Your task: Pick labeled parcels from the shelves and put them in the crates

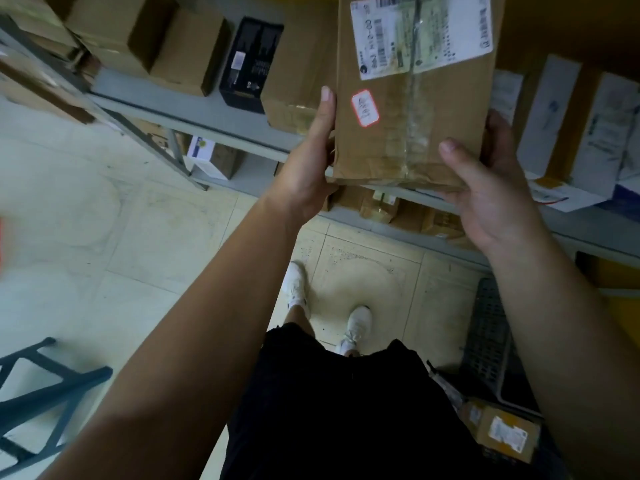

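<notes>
Left hand (304, 168), right hand (485, 188), gripping parcel (408, 109)

Parcel (412, 98) between both hands, before shelf (214, 114); crate (488, 327) below right.

The parcel (412, 98) is matt brown cardboard with glossy clear tape and a white paper label (420, 32). The shelf (221, 119) is grey painted metal; the floor (138, 237) smooth pale tile.

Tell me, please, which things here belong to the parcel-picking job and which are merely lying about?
Job: brown parcel held by left hand and right hand; dark crate; shelf.
Lying about: black box; dark stool.
</notes>
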